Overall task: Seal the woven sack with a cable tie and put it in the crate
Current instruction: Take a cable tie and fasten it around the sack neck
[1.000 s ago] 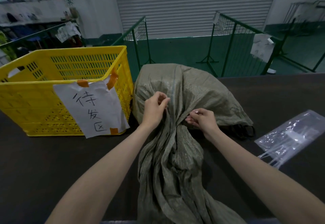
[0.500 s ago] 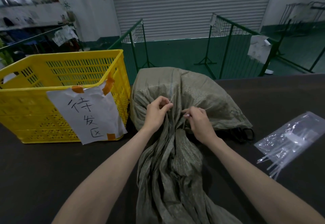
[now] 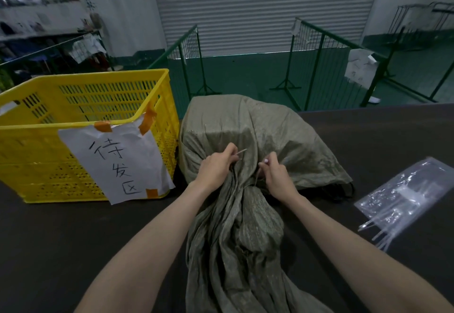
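Sack (image 3: 258, 140): centre of surface (image 3: 73, 251), right of crate (image 3: 81, 126), neck gathered. Left hand (image 3: 216, 167) and right hand (image 3: 277, 177): fingers pinched shut on cable tie (image 3: 242, 151) ends at neck. Risk: tail misses the head or neck loosens, leaving the sack unsealed.

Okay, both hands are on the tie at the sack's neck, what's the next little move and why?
Probably thread the free tip into the tie's head and pull snug. The left hand pinches one end of the cable tie, the right hand the other, around the gathered neck of the woven sack; no closed loop shows yet.
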Tool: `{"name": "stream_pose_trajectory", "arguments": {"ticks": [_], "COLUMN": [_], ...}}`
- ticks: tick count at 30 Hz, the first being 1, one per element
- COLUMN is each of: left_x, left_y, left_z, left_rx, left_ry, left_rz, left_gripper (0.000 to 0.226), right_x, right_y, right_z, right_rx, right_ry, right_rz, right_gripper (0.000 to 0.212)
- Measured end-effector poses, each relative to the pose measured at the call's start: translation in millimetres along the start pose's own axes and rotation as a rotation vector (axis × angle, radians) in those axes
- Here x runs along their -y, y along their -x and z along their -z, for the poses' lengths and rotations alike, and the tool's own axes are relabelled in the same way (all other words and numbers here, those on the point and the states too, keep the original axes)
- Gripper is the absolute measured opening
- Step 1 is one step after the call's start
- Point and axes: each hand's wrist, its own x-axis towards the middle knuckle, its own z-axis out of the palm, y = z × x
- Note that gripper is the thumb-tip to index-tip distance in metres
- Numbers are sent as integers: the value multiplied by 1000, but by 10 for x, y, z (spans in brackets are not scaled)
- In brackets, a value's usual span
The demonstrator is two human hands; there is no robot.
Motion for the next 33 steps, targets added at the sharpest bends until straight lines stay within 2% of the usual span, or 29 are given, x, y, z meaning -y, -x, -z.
{"name": "stream_pose_trajectory", "arguments": {"ticks": [6, 9, 11, 12, 14, 17, 19, 23, 28, 33], "left_x": [25, 59, 77, 73, 49, 45, 76, 69, 53, 35], "left_y": [-93, -114, -115, -107, -88, -59, -54, -69, -86, -101], "left_z": [70, 75, 55, 52, 57, 86, 96, 108, 74, 59], "left_rx": [94, 117, 101, 82, 35, -17, -18, -17, 3, 6], "left_ry": [138, 252, 315, 371, 554, 796, 869, 863, 812, 798], "left_rz": [55, 75, 71, 78, 111, 161, 193, 238, 223, 210], "left_gripper": [12, 12, 12, 13, 16, 14, 15, 13, 13, 12], "right_x": [-7, 104, 155, 162, 158, 118, 142, 164, 144, 149], "right_y": [-116, -175, -207, -218, -233, -253, -273, -319, -296, -323], "right_z": [63, 84, 68, 53, 28, -27, -35, -51, -130, -160], "right_rx": [-127, -182, -99, -38, 34, 6, 16, 25, 38, 29], "right_ry": [-132, 4, 136, 148, 86, -41, -199, -671, -943, -1075], "right_rz": [-14, 223, 396, 398, 266, 101, 23, -126, -248, -293], "right_gripper": [16, 12, 9, 8, 10, 13, 13, 9, 23, 23]}}
